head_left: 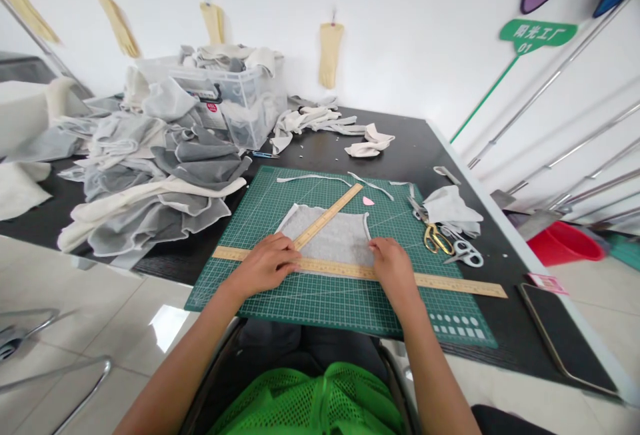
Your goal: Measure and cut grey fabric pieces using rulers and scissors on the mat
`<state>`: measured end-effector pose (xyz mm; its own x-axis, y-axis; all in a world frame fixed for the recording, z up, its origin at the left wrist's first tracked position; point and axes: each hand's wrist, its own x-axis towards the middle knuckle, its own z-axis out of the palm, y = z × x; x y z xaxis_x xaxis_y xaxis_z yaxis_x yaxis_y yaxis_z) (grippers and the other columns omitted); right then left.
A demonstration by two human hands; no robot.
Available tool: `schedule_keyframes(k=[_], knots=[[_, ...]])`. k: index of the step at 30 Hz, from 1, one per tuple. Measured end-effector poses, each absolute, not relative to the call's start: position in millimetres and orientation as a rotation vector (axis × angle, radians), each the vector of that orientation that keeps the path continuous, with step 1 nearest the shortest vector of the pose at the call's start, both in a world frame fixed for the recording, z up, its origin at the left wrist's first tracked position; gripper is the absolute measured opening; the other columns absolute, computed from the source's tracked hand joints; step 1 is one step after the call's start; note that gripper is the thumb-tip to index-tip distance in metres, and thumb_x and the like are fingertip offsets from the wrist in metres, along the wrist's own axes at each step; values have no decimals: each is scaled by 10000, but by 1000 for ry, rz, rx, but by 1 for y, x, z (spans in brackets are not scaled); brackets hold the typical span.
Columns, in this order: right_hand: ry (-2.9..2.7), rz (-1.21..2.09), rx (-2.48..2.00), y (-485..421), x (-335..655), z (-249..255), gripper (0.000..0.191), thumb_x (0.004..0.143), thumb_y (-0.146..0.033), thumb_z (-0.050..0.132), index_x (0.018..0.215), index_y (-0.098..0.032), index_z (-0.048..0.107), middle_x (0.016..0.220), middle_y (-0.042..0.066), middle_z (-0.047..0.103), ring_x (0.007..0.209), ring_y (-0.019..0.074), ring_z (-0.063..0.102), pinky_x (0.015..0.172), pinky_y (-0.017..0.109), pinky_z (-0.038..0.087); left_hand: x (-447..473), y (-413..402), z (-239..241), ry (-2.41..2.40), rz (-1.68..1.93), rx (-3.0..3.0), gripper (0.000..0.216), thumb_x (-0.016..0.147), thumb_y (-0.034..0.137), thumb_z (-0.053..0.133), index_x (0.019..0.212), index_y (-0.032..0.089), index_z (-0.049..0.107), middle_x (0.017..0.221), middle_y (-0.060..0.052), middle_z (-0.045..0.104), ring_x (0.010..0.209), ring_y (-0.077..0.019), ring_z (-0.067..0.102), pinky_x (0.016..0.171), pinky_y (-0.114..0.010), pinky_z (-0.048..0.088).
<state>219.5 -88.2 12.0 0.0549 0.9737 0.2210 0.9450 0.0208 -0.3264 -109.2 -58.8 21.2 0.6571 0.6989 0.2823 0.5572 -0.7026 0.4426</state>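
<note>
A piece of light grey cloth (345,238) lies spread on the green cutting mat (270,302). Across its lower edge runs a long wooden ruler (450,283); a shorter wooden ruler (330,213) lies slantwise over the cloth. My left hand (265,263) is closed at the cloth's lower left, its fingers bent down by the lower end of the short ruler and over the long one. What its fingertips grip is partly hidden. At the cloth's right edge my right hand (394,267) pinches the fabric, with the long ruler passing beneath it.
Gold-handled scissors (438,238) and white-handled scissors (469,254) lie right, beside folded pale cloth (453,207). A pink chalk piece (368,201) and cut strips (313,177) are on the mat. Piled grey fabric (145,162) and a clear bin (250,98) stand left; a phone (565,335) lies right.
</note>
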Motion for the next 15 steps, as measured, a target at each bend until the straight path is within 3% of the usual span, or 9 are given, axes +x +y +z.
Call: schedule_keyframes(k=[15], knots=[[-1850, 70, -2024, -85, 221, 3, 280, 962, -124, 422, 964, -166, 698, 827, 90, 640, 783, 228, 588, 726, 310, 377, -107, -62, 24, 1022, 576, 2614, 136, 912, 315, 687, 1029, 264, 736, 990, -28, 666, 962, -209, 596, 876, -377, 448]])
